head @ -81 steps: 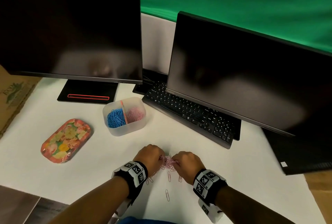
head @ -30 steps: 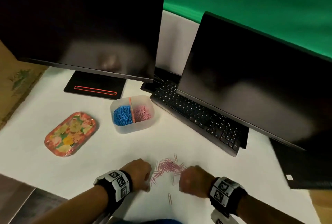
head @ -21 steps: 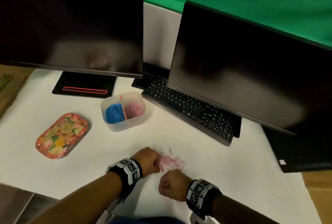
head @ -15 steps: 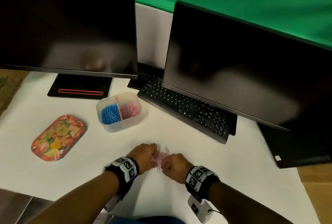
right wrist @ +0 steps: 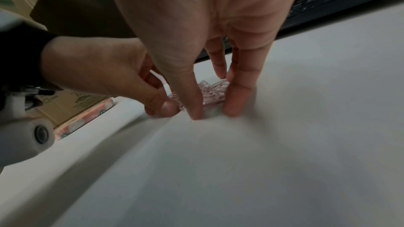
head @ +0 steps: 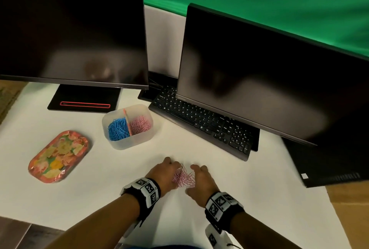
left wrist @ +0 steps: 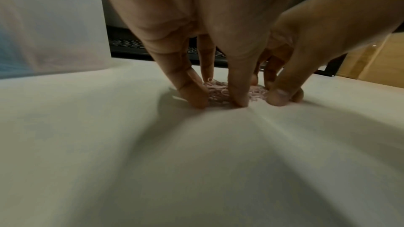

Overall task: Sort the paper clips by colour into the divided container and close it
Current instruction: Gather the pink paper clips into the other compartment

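A small heap of pink paper clips (head: 183, 177) lies on the white table between my two hands. My left hand (head: 163, 170) flanks it on the left and my right hand (head: 201, 182) on the right. Both stand with straight fingers, tips down on the table against the heap. The left wrist view has left fingertips (left wrist: 238, 101) in front of the pink clips (left wrist: 216, 91). In the right wrist view, right fingertips (right wrist: 236, 108) fence the clips (right wrist: 212, 91). The open translucent container (head: 129, 142) holds blue clips (head: 118, 129) left of its divider and pink clips (head: 140, 124) right.
A floral lid (head: 58, 155) lies flat to the left of the container. Two dark monitors (head: 259, 72) and a black keyboard (head: 201, 122) stand behind the work area. A cardboard box (right wrist: 72, 103) sits off the table's left side.
The scattered pink clips have been swept together into one tight heap. Both hands have closed in on it from either side, fingers now spread down around it.
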Demonstrator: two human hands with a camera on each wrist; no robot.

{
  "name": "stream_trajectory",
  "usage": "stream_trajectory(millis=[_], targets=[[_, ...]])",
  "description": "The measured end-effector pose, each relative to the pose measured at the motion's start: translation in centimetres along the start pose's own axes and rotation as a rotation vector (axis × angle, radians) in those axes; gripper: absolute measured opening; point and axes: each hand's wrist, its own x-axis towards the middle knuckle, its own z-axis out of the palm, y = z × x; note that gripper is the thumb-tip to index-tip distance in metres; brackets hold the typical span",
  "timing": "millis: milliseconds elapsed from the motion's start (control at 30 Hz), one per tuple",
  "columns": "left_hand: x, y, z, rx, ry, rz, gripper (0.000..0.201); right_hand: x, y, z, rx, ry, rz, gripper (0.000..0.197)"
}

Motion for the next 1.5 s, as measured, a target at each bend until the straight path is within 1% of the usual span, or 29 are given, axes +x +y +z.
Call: stream_trajectory(millis=[67, 133, 167, 267, 367, 567, 767, 867, 1000, 1133, 1233, 1333, 1500], targets=[[0.1, 0.2, -0.1, -0.016, 0.032, -0.002, 0.044, 0.7, -1.0, 0.4, 0.005, 0.020, -0.037, 0.057], [0.1, 0.2, 0.1, -0.045, 0.047, -0.009, 0.033, 1.1, -1.7, 0.6, 0.003, 0.037, -0.082, 0.038], [0.0, 0.2, 0.1, -0.059, 0.058, -0.014, 0.029, 1.3, -2.0, 0.7, 0.011, 0.034, -0.092, 0.032], [0.1, 0.1, -0.1, -0.119, 0.108, -0.033, 0.019, 1.7, -2.3, 0.7, 0.014, 0.039, -0.150, 0.022], [0.2, 0.0, -0.5, -0.182, 0.137, -0.046, 0.015, 2.0, -2.5, 0.2, -0.017, 0.039, -0.195, 0.015], [0.3, -0.2, -1.5, -0.294, 0.144, -0.067, 0.012, 2.9, -3.1, -0.5, -0.044, 0.022, -0.245, 0.016], [-0.8, -0.6, -3.9, -0.320, 0.198, -0.044, 0.011, 2.5, -4.8, -2.3, 0.060, 0.012, -0.260, 0.016], [-1.6, -1.1, -6.2, -0.301, 0.252, 0.000, 0.014, 2.1, -6.9, -3.9, 0.127, 0.003, -0.270, 0.015], [-2.1, -1.9, -11.6, -0.240, 0.319, 0.031, 0.009, 3.0, -11.3, -6.6, 0.112, 0.055, -0.320, 0.014], [-1.7, -3.5, -16.7, -0.173, 0.405, -0.031, 0.009, 5.4, -16.0, -8.6, 0.065, 0.116, -0.375, 0.014], [-0.9, -4.8, -19.2, -0.169, 0.419, -0.122, 0.011, 7.6, -18.9, -9.0, 0.063, 0.133, -0.356, 0.013], [0.2, -6.1, -19.7, -0.150, 0.405, -0.212, 0.013, 9.5, -20.5, -8.1, 0.037, 0.137, -0.296, 0.012], [1.9, -7.2, -18.2, -0.169, 0.371, -0.336, 0.018, 11.1, -20.8, -6.7, -0.064, 0.072, -0.266, 0.017]])
